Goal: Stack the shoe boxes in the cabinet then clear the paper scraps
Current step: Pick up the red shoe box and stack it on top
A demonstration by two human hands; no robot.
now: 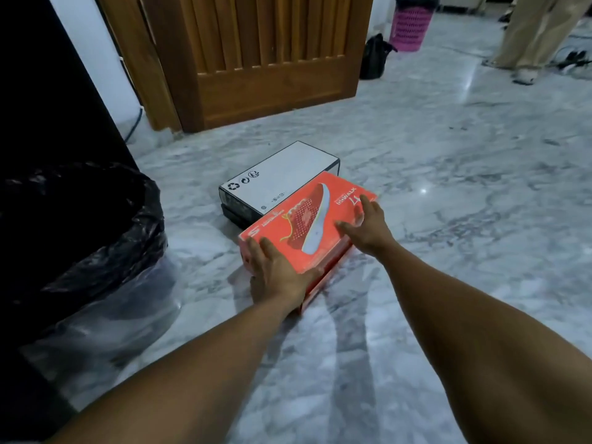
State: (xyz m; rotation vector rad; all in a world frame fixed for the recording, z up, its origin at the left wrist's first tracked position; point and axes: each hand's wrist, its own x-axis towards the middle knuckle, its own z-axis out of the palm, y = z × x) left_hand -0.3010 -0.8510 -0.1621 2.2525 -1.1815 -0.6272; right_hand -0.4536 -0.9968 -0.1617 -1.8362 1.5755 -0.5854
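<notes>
An orange-red shoe box (pixel 301 225) with a shoe picture on its lid lies on the marble floor in the middle. My left hand (pixel 277 270) rests on its near left corner, fingers spread over the lid and thumb down the side. My right hand (pixel 368 227) hovers at the box's right end, fingers apart, just touching the lid. Behind it lies a black box with a white top (pixel 278 177), touching the orange box's far side. No paper scraps are visible.
A bin lined with a black plastic bag (pixel 80 238) stands at the left, beside a dark cabinet side (pixel 41 91). A wooden slatted door (pixel 256 59) is behind. Far back are a pink basket (pixel 410 24), a black bag (pixel 374 56) and a person's legs (pixel 531 33).
</notes>
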